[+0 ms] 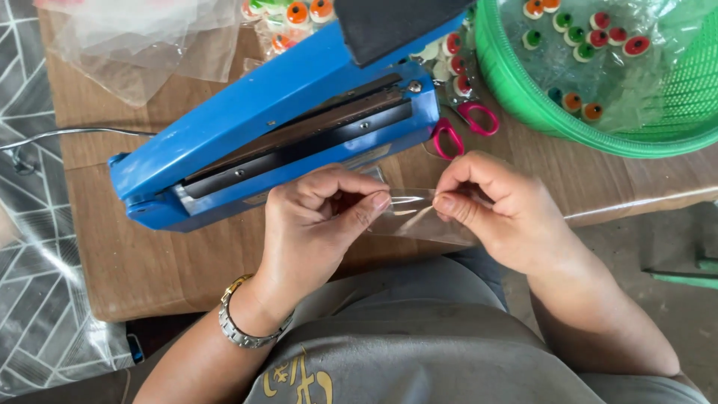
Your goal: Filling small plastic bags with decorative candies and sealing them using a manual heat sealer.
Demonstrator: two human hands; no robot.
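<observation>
Two bare hands pinch a small clear plastic bag [419,215] between them at the near edge of a low wooden table [149,254]. The left hand [318,224] closes thumb and forefinger on the bag's left end, the other fingers curled in; a metal watch band [243,329] circles that wrist. The right hand [497,206] grips the bag's right end the same way, thumb pressed against the fingertips. The bag hangs stretched flat between the two grips, just over the table's front edge and above the person's lap.

Directly behind the hands lies a blue impulse heat sealer [277,127], set diagonally across the table, its arm raised off the dark sealing strip. Pink-handled scissors [464,127] rest just right of the sealer's near end. A green plastic basket [598,97] fills the far right corner, holding round eyeball-style candies [598,37] wrapped in clear film. More of the same candies [299,15] sit at the far edge behind the sealer, and loose clear bags [142,45] are heaped at the far left corner. A grey cable [67,135] trails off the left edge.
</observation>
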